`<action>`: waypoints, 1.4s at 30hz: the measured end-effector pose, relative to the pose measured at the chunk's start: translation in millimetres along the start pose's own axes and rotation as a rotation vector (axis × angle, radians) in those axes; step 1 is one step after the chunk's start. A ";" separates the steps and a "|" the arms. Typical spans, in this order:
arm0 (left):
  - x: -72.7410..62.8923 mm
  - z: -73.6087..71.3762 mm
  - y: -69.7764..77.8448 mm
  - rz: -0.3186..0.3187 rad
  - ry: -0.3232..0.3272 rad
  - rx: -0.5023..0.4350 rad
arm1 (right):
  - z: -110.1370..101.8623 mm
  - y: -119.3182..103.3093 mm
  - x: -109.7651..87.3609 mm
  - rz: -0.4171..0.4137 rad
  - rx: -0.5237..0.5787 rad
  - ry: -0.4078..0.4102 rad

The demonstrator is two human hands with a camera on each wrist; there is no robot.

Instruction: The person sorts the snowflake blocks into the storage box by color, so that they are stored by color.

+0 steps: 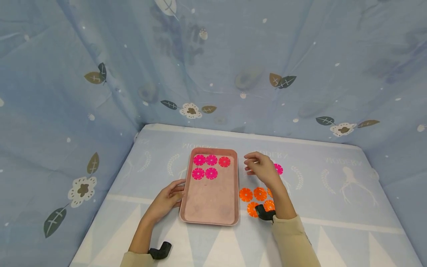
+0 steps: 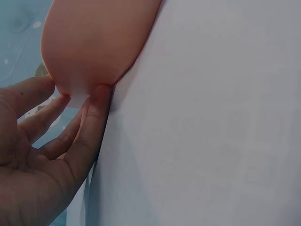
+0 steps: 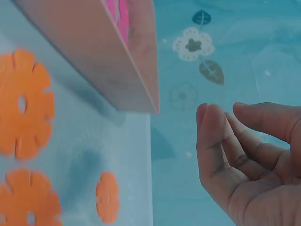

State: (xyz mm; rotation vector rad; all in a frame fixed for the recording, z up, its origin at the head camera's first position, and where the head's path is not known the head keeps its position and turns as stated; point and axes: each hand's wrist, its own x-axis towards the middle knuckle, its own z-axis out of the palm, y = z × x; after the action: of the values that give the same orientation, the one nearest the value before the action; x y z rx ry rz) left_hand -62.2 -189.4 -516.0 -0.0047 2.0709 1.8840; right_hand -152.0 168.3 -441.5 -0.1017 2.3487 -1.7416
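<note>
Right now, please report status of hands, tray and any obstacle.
Left hand touches tray, left side. Right hand empty, right of tray. Tray holds five discs. Right arm partly hides orange discs.

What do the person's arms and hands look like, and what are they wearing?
The left hand and right hand have no gloves on. The left sleeve and right sleeve are beige. There's a black, bent camera at each wrist: a left wrist camera and a right wrist camera.
</note>
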 end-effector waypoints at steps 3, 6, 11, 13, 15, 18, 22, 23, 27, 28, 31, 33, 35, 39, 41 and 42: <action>0.2 0.0 0.4 0.001 -0.003 -0.001 | -8.8 3.8 -3.1 0.008 -0.022 0.021; 0.1 0.3 0.9 0.000 0.000 -0.001 | -17.5 7.9 -6.5 0.014 -0.043 0.040; -0.3 0.7 1.6 0.000 0.005 0.002 | -29.3 14.9 -11.8 0.013 -0.048 0.062; -0.5 0.8 1.7 -0.001 0.006 0.003 | -32.9 18.2 -12.7 0.013 -0.045 0.074; -0.8 0.8 1.9 0.000 0.009 0.002 | -36.1 21.9 -12.7 0.015 -0.043 0.086; -1.2 1.1 2.1 -0.001 0.011 -0.002 | -41.1 27.8 -11.8 0.021 -0.044 0.108; -1.7 1.4 2.9 -0.003 0.015 0.005 | -48.5 35.8 -10.7 0.018 -0.057 0.141; -1.7 1.4 3.1 -0.003 0.016 0.005 | -50.6 37.5 -10.5 0.017 -0.058 0.149; -1.5 1.2 3.1 -0.008 0.016 0.015 | -59.1 44.7 -9.4 0.025 -0.084 0.190; -1.5 1.1 2.8 -0.008 0.013 0.013 | -61.2 46.3 -9.2 0.032 -0.090 0.200; -1.1 0.9 2.2 -0.005 0.007 0.009 | -67.3 51.1 -7.8 0.056 -0.109 0.223; -0.7 0.7 2.0 -0.002 -0.001 -0.002 | -70.9 53.9 -6.3 0.065 -0.137 0.240; -0.6 0.6 2.1 -0.002 -0.007 -0.009 | -74.5 57.0 -4.5 0.076 -0.170 0.253; -0.5 0.7 2.2 -0.004 -0.009 -0.012 | -81.1 64.2 -0.7 0.108 -0.222 0.274; -0.6 0.8 2.3 -0.004 -0.007 -0.008 | -83.8 68.3 1.1 0.131 -0.244 0.270; -0.6 0.8 2.3 -0.004 -0.005 -0.006 | -84.9 70.2 1.9 0.143 -0.256 0.266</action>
State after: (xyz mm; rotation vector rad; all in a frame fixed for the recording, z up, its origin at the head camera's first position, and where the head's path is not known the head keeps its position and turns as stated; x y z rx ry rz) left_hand -62.0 -188.4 -513.7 -0.0050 2.0608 1.8860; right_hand -166.9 268.4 -485.1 0.2684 2.6832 -1.4593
